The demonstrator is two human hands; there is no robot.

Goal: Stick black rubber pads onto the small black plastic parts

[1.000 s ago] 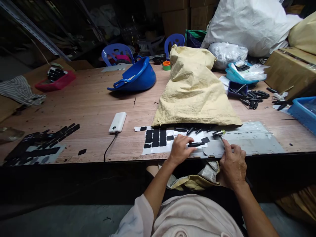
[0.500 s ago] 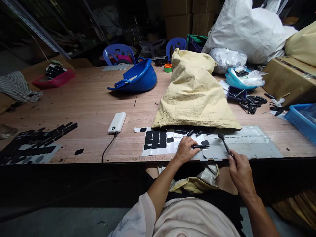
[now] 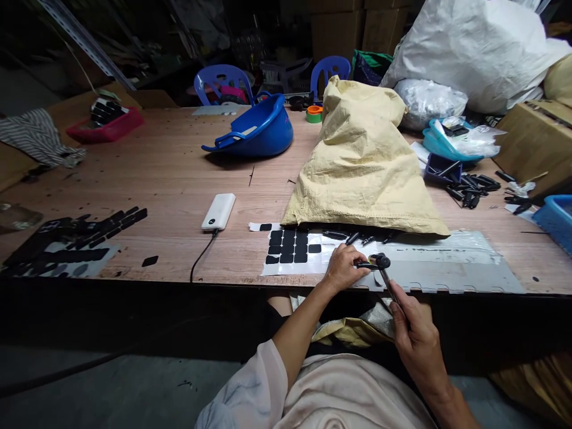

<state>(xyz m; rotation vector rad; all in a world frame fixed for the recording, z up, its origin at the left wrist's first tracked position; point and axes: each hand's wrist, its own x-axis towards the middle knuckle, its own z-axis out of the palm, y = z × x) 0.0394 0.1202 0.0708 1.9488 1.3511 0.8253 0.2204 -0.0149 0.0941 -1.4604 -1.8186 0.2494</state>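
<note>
My left hand [image 3: 342, 269] rests at the front of the table, with thumb and fingers pinched on a slim black rod-like part [image 3: 365, 265]. In my right hand [image 3: 419, 333] is a small hammer [image 3: 385, 269], gripped by its handle. Its dark round head is at the right end of the black part; whether they touch I cannot tell. Under both lies a grey board [image 3: 473, 277]. To the left is a white sheet [image 3: 318, 266] with black rounded-square pads [image 3: 288, 246] in rows. Several more black parts [image 3: 353, 238] lie just beyond my left hand.
A pale yellow sack [image 3: 361, 173] stands right behind the work spot. Left of it are a white power bank [image 3: 218, 211] with a cable and a blue basin [image 3: 268, 134]. More black parts [image 3: 473, 189], a teal basin [image 3: 440, 143] and a cardboard box [image 3: 527, 143] stand right.
My right hand has brought the hammer leftward, its head now at the end of the black part. My left hand keeps its pinch. The whole view has shifted slightly.
</note>
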